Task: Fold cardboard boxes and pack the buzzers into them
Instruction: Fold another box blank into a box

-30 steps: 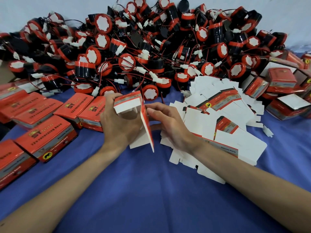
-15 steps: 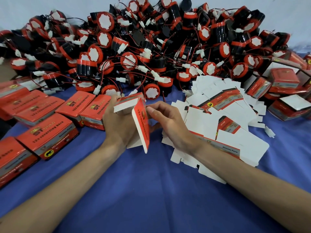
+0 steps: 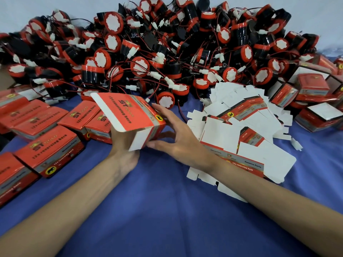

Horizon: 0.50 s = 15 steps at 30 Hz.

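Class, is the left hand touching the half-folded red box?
Touching. Head view: the left hand grips the half-folded red box from beneath, holding it above the blue cloth.

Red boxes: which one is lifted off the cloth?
The tilted box in the middle, held from below by the left hand. The other folded boxes all rest on the blue cloth, left and right.

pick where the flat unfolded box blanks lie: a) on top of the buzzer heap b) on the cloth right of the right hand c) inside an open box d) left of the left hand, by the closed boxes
b: the flat box blanks lie spread on the blue cloth just right of the right hand, which touches the box that the left hand holds; closed boxes fill the left side.
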Each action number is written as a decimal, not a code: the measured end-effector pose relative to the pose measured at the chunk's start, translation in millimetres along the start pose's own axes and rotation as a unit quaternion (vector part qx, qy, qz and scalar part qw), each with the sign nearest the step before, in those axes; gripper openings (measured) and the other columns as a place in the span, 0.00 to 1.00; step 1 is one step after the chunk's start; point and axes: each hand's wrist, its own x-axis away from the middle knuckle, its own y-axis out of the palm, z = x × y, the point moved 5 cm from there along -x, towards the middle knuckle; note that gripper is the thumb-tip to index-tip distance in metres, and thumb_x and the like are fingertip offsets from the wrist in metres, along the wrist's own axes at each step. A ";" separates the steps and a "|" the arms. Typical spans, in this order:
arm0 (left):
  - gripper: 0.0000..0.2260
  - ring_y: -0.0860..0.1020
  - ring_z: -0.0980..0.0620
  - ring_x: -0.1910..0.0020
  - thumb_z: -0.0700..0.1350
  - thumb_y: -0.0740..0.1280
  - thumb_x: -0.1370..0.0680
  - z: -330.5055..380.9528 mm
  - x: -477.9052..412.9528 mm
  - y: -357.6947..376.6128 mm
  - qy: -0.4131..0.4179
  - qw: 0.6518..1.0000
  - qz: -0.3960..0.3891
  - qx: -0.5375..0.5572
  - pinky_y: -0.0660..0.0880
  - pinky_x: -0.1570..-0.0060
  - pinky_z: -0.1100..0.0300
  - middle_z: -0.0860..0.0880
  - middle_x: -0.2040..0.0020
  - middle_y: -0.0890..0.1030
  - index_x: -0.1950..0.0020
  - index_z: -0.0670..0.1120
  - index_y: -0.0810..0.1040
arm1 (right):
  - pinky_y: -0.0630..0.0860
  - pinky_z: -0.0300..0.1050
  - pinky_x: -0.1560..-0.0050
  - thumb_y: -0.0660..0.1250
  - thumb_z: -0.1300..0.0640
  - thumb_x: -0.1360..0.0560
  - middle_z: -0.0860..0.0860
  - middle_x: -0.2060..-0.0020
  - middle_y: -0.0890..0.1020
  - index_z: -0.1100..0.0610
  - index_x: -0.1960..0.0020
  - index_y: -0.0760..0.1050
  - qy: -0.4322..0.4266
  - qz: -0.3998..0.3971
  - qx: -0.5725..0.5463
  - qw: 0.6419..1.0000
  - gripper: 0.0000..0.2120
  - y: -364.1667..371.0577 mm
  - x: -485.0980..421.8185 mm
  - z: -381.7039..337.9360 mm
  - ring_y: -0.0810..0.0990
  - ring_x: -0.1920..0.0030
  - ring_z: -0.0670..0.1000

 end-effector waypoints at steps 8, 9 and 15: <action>0.12 0.79 0.51 0.58 0.47 0.66 0.35 15.9 -6.6 4.8 -0.033 0.998 -0.047 -0.021 0.77 0.55 0.56 0.47 0.55 0.81 0.53 0.45 0.76 | 0.76 0.39 0.42 0.67 0.64 0.24 0.51 0.40 0.77 0.49 0.34 0.68 -0.010 0.041 -0.099 0.994 0.22 -9.5 -2.7 -0.8 0.76 0.39 0.47; 0.17 0.79 0.48 0.54 0.47 0.67 0.37 16.0 -8.7 4.8 -0.044 0.998 -0.050 -0.016 0.77 0.51 0.53 0.45 0.52 0.81 0.50 0.45 0.76 | 0.76 0.39 0.42 0.66 0.64 0.23 0.50 0.41 0.78 0.49 0.34 0.68 -0.015 0.046 -0.111 0.993 0.21 -10.5 -3.0 -1.3 0.77 0.40 0.45; 0.06 0.80 0.55 0.59 0.40 0.66 0.27 9.5 -8.1 3.8 -0.054 0.995 -0.083 -0.011 0.78 0.60 0.65 0.53 0.64 0.83 0.52 0.45 0.72 | 0.76 0.39 0.46 0.59 0.58 0.21 0.49 0.46 0.80 0.50 0.37 0.72 -0.009 0.070 -0.160 0.985 0.14 -12.7 -2.0 -1.7 0.79 0.44 0.45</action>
